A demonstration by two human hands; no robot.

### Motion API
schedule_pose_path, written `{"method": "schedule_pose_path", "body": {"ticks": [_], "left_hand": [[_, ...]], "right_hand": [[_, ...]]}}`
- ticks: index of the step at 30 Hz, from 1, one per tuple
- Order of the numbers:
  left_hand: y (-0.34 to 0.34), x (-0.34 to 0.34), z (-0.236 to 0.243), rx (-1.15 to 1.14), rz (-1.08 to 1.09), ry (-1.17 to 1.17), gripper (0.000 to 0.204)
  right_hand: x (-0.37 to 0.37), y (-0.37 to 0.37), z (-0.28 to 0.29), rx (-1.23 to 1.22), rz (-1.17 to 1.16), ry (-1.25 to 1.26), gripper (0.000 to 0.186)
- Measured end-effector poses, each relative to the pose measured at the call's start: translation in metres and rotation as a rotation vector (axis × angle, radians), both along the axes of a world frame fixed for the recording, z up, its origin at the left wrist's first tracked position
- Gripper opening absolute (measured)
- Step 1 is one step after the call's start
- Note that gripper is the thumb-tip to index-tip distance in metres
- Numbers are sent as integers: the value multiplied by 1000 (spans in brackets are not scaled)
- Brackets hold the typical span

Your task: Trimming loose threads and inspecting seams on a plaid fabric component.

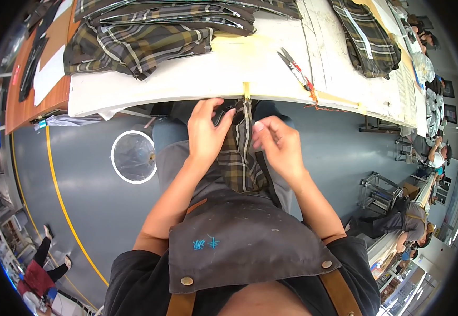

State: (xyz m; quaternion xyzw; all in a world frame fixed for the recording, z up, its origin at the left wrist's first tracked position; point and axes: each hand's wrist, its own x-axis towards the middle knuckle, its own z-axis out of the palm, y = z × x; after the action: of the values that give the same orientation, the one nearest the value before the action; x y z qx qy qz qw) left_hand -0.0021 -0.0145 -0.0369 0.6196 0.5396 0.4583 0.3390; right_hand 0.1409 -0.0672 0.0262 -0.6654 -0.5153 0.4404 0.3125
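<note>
A strip-like piece of dark plaid cloth point(238, 158) hangs from the table's front edge down over my lap, a pale stripe running along it. My left hand point(205, 131) is closed at its upper left, thumb against the dark upper part of the cloth. My right hand point(280, 142) is beside the cloth's right side with fingers curled together, slightly blurred; whatever they hold, if anything, is too small to make out. Red-handled scissors point(296, 69) lie on the white table point(186, 84), next to some orange thread point(313, 97).
Plaid pieces with zippers point(139, 47) are piled at the table's far left. Another plaid stack point(367, 39) lies at the far right. A round white-rimmed bin point(114, 158) stands on the floor to my left. Other people point(416, 224) are at the right and lower left.
</note>
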Motion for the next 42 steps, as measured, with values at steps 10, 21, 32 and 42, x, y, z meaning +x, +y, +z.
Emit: {"method": "schedule_pose_path", "body": {"ticks": [10, 21, 32, 42], "left_hand": [[-8, -1, 37, -475, -261, -363, 8], [8, -6, 39, -577, -358, -298, 5], [11, -3, 40, -662, -395, -541, 3], [7, -3, 37, -515, -383, -413, 3]], "right_hand": [[6, 22, -7, 40, -101, 300, 9], [10, 25, -15, 113, -38, 201, 9], [15, 31, -9, 145, 60, 176, 7], [14, 31, -12, 160, 51, 206, 6]]}}
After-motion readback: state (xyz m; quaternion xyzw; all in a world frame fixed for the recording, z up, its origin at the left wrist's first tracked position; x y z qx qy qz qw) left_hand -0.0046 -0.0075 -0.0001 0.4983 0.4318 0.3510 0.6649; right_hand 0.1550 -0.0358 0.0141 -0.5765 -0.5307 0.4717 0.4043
